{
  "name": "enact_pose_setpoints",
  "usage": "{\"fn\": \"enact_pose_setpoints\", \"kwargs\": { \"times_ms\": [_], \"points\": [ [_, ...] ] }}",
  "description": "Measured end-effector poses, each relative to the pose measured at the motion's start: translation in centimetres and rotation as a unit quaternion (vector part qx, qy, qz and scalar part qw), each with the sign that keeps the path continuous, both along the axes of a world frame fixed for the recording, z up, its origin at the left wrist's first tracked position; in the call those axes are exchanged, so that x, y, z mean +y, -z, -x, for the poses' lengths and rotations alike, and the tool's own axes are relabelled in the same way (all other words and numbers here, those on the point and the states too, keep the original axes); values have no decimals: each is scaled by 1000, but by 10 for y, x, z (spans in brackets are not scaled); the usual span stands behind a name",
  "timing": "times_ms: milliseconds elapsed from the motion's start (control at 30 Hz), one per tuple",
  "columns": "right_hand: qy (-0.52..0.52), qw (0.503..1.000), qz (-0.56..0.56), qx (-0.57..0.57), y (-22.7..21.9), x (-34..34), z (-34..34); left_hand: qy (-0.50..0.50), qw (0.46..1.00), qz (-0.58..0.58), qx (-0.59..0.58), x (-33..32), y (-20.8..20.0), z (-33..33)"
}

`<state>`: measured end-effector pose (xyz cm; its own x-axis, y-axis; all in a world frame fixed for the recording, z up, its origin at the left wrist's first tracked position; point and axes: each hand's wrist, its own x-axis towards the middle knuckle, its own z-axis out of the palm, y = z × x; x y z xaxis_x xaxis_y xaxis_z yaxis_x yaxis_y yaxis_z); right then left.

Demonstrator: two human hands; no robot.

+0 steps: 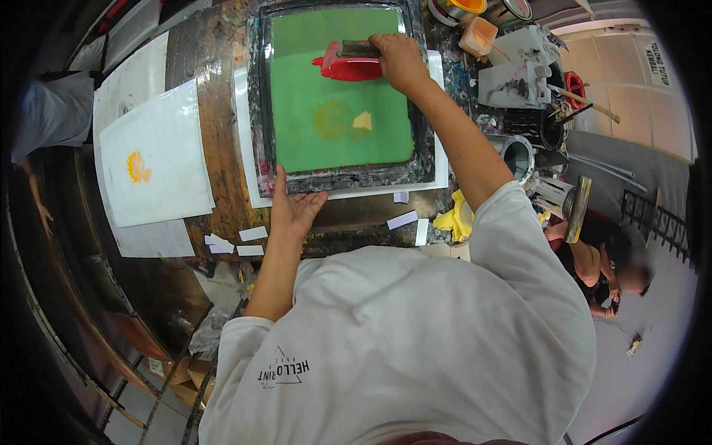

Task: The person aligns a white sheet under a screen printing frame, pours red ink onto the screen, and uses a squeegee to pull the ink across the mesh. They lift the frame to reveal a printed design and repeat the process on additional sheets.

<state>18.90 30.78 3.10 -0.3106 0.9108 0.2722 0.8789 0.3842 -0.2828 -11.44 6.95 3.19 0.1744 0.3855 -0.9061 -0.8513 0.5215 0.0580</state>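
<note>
A screen printing frame point(348, 178) with green mesh point(337, 111) lies on a white sheet point(439, 159) at the table's far middle. My right hand point(400, 62) is closed round one end of a squeegee point(357, 49), near the far part of the mesh. Red ink point(352, 70) sits in a thick band along the squeegee's near side. On the mesh a faint yellowish round patch point(330, 120) adjoins a pale shape. My left hand point(295, 211) grips the frame's near left corner, its thumb on top and its other fingers at the near edge, partly hidden.
Left on the stained table point(219, 126) is a white sheet with a yellow-orange print point(138, 168). Small paper scraps point(402, 219) and a yellow cloth point(455, 218) lie along the near edge. Ink tubs and cans point(518, 157) crowd the right. Another person point(593, 267) sits far right; one stands left.
</note>
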Motion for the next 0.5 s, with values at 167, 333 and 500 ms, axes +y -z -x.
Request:
{"fn": "enact_pose_setpoints", "kwargs": {
  "times_ms": [167, 333, 500],
  "points": [
    [-18, 997, 28, -63, -2, -3, 9, 28, 998, 3, 58, 1, -29, -8],
    [-55, 995, -15, -87, 11, -2, 14, 37, 997, -8, 63, -4, -30, -4],
    [-9, 982, -45, -182, -2, -16, 29, 33, 997, -19, 67, -12, -25, -1]
  ]
}}
